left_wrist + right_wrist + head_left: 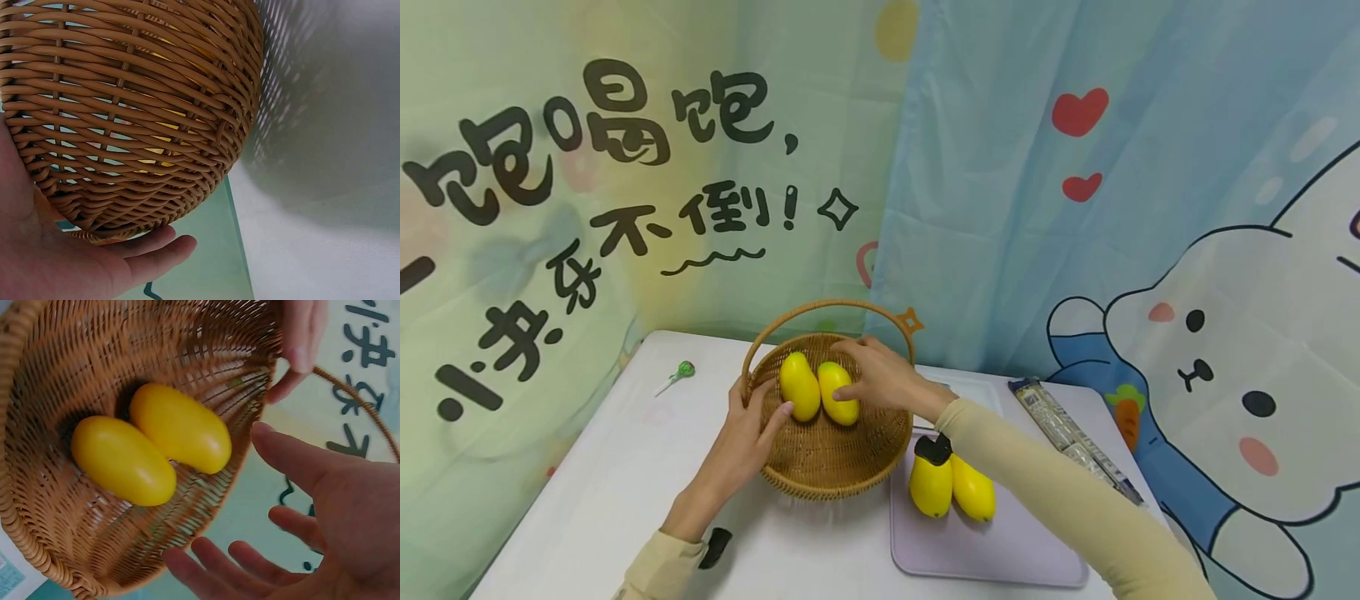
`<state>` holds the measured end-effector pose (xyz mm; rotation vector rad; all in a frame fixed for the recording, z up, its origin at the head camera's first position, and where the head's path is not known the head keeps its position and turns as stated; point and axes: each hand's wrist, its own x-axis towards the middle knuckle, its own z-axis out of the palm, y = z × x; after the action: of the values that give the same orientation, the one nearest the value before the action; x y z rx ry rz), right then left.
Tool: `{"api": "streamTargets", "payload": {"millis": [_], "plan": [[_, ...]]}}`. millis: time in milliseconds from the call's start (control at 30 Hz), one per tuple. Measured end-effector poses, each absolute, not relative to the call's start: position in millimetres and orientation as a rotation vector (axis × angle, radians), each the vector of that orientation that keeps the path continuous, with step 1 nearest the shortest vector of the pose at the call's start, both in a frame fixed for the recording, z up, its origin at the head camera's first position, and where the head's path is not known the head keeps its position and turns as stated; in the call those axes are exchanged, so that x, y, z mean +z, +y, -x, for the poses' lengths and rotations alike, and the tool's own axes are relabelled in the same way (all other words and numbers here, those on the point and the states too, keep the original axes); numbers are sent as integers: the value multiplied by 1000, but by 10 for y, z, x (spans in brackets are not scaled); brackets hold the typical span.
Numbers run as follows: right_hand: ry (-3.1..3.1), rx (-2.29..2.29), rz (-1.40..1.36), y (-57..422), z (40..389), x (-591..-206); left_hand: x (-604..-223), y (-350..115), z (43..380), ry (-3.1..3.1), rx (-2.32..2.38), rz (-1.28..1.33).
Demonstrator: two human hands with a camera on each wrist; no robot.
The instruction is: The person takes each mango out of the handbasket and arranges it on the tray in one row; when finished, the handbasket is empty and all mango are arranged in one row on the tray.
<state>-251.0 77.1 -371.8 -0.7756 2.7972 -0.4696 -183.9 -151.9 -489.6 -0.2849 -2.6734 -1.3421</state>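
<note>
A brown wicker basket (831, 471) with an arched handle tilts toward me, and two yellow mangoes (800, 388) (181, 428) lie side by side inside it. At its left rim my left hand (741, 437) holds on, thumb over the inner side and fingers along the outside weave. In the left wrist view the basket wall (125, 112) fills the palm side, with a shadow on the white surface beside it. My right hand (883, 375) hovers over the basket with fingers spread, overlapping the right mango in the head view. The right wrist view shows this hand (350, 519) holding nothing.
Two more mangoes (931, 492) lie on a lilac cutting board (1000, 558), right of the basket. A long plastic package (1060, 425) lies at the table's right edge. A green lollipop (686, 369) is at the back left. Printed curtains (985, 208) hang behind the white table (602, 492).
</note>
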Motion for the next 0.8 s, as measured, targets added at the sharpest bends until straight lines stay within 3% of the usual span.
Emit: {"api": "streamTargets", "payload": {"millis": [800], "plan": [[2639, -399, 628, 628, 2872, -4299, -4894, -1523, 1838, -2674, -1336, 277]]}}
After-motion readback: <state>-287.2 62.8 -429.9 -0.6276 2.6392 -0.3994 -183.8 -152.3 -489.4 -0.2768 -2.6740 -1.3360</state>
